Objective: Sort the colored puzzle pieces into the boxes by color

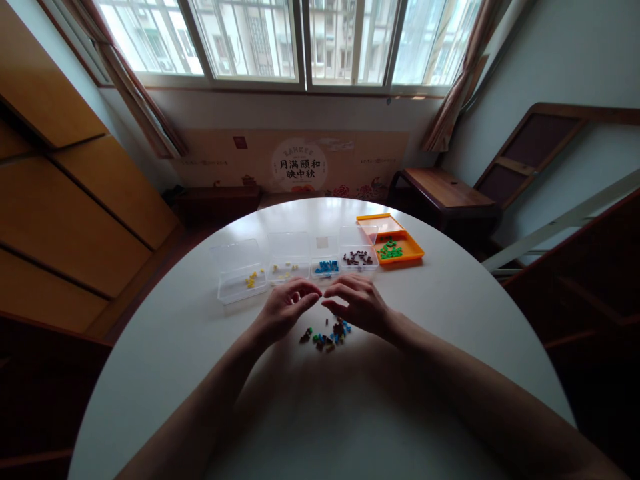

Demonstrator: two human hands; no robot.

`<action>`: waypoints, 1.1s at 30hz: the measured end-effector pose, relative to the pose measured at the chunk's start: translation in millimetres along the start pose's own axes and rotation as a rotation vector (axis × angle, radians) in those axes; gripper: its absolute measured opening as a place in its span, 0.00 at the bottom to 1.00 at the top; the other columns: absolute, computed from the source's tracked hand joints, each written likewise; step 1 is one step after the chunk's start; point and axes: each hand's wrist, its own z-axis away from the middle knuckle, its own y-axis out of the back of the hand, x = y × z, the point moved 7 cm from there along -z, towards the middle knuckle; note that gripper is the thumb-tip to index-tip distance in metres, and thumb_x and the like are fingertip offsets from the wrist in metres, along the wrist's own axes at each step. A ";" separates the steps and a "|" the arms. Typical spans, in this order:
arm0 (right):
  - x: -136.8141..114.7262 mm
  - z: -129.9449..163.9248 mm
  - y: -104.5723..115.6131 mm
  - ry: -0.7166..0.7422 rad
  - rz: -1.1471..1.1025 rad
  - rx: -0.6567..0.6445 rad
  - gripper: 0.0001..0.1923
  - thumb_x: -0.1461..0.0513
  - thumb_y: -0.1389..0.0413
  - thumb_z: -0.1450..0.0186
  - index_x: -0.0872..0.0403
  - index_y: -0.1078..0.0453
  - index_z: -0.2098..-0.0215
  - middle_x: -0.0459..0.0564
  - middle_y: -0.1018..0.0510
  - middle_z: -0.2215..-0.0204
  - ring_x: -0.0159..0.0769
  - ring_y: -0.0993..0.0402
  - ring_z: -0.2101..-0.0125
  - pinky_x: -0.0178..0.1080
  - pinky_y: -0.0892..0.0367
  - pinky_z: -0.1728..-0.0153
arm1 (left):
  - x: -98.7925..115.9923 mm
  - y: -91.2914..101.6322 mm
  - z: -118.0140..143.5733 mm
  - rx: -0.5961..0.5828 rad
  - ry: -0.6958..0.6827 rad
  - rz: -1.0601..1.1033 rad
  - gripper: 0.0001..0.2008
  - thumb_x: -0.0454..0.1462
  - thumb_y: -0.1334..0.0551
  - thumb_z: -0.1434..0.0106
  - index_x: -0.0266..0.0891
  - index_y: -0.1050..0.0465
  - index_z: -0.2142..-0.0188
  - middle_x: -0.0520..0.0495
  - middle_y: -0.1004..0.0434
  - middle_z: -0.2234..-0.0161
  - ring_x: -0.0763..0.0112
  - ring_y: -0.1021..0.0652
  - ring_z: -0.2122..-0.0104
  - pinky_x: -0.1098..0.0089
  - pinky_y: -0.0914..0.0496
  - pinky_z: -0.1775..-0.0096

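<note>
Counted one loose pile of small building pieces (329,339) near the middle of the white round tabletop (175,333), well in from the far edge. Noted mixed colours: dark brown, blue, green and some tan; densest toward the pile's right side. Seen one brown piece lying apart, just beyond the rest. Unable to count singly: too small and overlapping.

Counted two hands, just beyond the pile. Found left hand (290,305) with thumb and index fingertips nearly together; cannot tell whether clamped on a piece. Found right hand (359,300) with thumb and index finger apart, just beside the left fingertips.

Counted five boxes toward the far edge, four clear and one orange, all with lids turned back. Listed from the left edge: first clear box (240,297), with yellow pieces at its right end; second clear box (275,275), with a few pale yellow pieces; third clear box (313,269), with closely packed blue pieces; fourth clear box (367,267), with scattered dark brown pieces; orange box (413,249), with green pieces toward its left.
</note>
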 end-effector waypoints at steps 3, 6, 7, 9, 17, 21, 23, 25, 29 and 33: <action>-0.1 1.2 -0.5 0.002 0.019 0.024 0.06 0.60 0.44 0.34 0.53 0.31 0.68 0.48 0.25 0.73 0.32 0.30 0.72 0.35 0.36 0.68 | -1.2 -3.8 -1.1 0.003 0.009 0.012 0.12 0.43 0.40 0.39 0.35 0.25 0.69 0.47 0.26 0.70 0.71 0.28 0.70 0.70 0.34 0.66; 0.4 1.1 0.1 0.001 0.032 0.041 0.07 0.60 0.45 0.34 0.53 0.31 0.69 0.47 0.25 0.74 0.31 0.30 0.73 0.34 0.36 0.68 | -1.5 -7.2 -2.6 0.010 0.007 0.018 0.13 0.43 0.40 0.39 0.35 0.26 0.70 0.47 0.25 0.70 0.71 0.28 0.70 0.71 0.34 0.66; 0.8 1.0 0.2 -0.001 0.036 0.040 0.07 0.60 0.45 0.33 0.53 0.31 0.69 0.47 0.24 0.74 0.31 0.30 0.73 0.34 0.36 0.68 | -1.8 -7.7 -3.0 0.014 0.010 0.024 0.13 0.43 0.40 0.39 0.35 0.26 0.70 0.47 0.25 0.70 0.71 0.28 0.70 0.71 0.34 0.66; 1.7 0.6 0.6 -0.007 0.041 0.038 0.07 0.60 0.45 0.33 0.53 0.30 0.68 0.47 0.24 0.74 0.32 0.29 0.72 0.34 0.36 0.68 | -2.5 -7.7 -3.5 0.024 0.015 0.033 0.13 0.43 0.40 0.39 0.35 0.25 0.70 0.48 0.25 0.71 0.72 0.28 0.71 0.71 0.34 0.67; 5.6 2.4 -1.5 -0.062 0.014 0.021 0.07 0.64 0.48 0.32 0.54 0.28 0.66 0.47 0.24 0.73 0.30 0.30 0.73 0.34 0.36 0.68 | -5.1 -3.3 -1.9 0.054 0.042 -0.028 0.13 0.43 0.40 0.39 0.35 0.24 0.69 0.47 0.24 0.70 0.72 0.28 0.70 0.72 0.35 0.67; 12.5 3.9 -1.3 -0.112 0.012 0.022 0.08 0.63 0.48 0.32 0.54 0.28 0.68 0.47 0.24 0.73 0.30 0.30 0.73 0.33 0.36 0.69 | -3.1 -4.1 -2.1 0.054 0.036 -0.027 0.12 0.43 0.39 0.39 0.35 0.24 0.69 0.47 0.24 0.70 0.72 0.28 0.70 0.72 0.35 0.68; 22.4 5.8 2.9 -0.177 0.020 0.060 0.08 0.63 0.47 0.33 0.54 0.28 0.67 0.47 0.24 0.73 0.29 0.31 0.74 0.33 0.36 0.70 | -2.1 -4.4 -2.5 0.053 0.032 -0.036 0.12 0.43 0.39 0.39 0.35 0.24 0.70 0.47 0.24 0.71 0.72 0.28 0.70 0.72 0.36 0.68; 38.0 9.9 11.2 -0.287 0.048 0.135 0.07 0.63 0.47 0.33 0.54 0.27 0.67 0.47 0.25 0.73 0.29 0.32 0.76 0.32 0.36 0.71 | -1.5 -4.6 -2.7 0.052 0.031 -0.060 0.12 0.42 0.39 0.39 0.35 0.24 0.70 0.48 0.25 0.71 0.72 0.29 0.71 0.73 0.36 0.69; 74.1 23.6 32.5 -0.525 0.139 0.308 0.06 0.62 0.45 0.35 0.55 0.26 0.67 0.46 0.26 0.74 0.30 0.34 0.77 0.34 0.36 0.71 | -0.2 -6.6 -1.8 0.035 0.021 -0.104 0.12 0.42 0.40 0.39 0.36 0.23 0.70 0.48 0.26 0.72 0.73 0.29 0.72 0.73 0.37 0.70; 102.9 36.5 43.6 -0.679 0.177 0.365 0.08 0.60 0.45 0.37 0.56 0.25 0.67 0.47 0.25 0.74 0.32 0.34 0.78 0.36 0.35 0.70 | -0.3 -8.5 -0.8 0.016 0.017 -0.123 0.11 0.42 0.40 0.39 0.36 0.23 0.70 0.48 0.26 0.71 0.74 0.30 0.73 0.73 0.37 0.70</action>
